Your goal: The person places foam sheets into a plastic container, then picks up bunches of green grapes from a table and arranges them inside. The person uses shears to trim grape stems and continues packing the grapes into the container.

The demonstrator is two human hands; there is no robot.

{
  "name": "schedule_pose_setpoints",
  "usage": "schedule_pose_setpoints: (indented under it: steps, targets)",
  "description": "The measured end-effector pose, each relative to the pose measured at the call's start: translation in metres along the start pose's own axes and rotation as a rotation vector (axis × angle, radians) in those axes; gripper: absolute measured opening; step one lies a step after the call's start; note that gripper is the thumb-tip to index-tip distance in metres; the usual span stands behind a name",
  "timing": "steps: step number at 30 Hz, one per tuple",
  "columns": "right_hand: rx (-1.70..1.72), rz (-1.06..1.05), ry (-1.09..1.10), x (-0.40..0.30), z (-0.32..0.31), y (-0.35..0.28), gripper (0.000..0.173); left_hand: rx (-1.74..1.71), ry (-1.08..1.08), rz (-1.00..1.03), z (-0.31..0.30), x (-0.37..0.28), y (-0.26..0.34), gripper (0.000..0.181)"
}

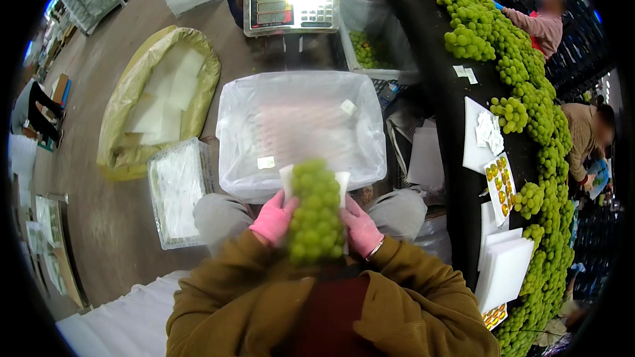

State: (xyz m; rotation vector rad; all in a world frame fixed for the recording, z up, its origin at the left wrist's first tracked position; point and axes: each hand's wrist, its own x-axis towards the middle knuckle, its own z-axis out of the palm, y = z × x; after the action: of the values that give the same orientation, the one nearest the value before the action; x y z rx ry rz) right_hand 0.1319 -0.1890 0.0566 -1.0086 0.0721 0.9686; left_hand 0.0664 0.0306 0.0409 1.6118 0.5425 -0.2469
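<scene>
A bunch of green grapes (317, 213) rests on a white sheet (343, 186) close to my body. My left hand (274, 218), in a pink glove, holds the sheet and grapes on the left side; my right hand (361, 225), gloved alike, holds them on the right. Just beyond stands a crate lined with clear plastic (300, 79), with a small white packet (266, 162) near its front left and another packet (348, 107) towards its back right. The undersides of the grapes and my inner fingers are hidden.
A digital scale (291, 7) stands beyond the crate. At the left are a yellow bag-lined container (208, 67) and a plastic-wrapped crate (176, 193). The black table (421, 25) at right carries many grapes (531, 94), foam sheets (506, 267) and stickers (501, 186). People work behind it.
</scene>
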Motion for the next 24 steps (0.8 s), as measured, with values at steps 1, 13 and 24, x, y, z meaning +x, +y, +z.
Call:
schedule_pose_setpoints:
  steps: [1, 13, 24]
  targets:
    - [-0.053, -0.026, 0.018, 0.0, 0.001, 0.002, 0.054, 0.12, -0.003, -0.006, -0.004, 0.002, -0.004, 0.047]
    - [-0.792, -0.019, 0.019, 0.04, 0.009, -0.01, 0.073, 0.209, -0.204, 0.02, -0.049, -0.005, 0.017, 0.08]
    - [-0.454, -0.249, -0.055, 0.209, 0.07, -0.066, 0.079, 0.404, 0.167, -0.001, -0.137, 0.089, 0.114, 0.081]
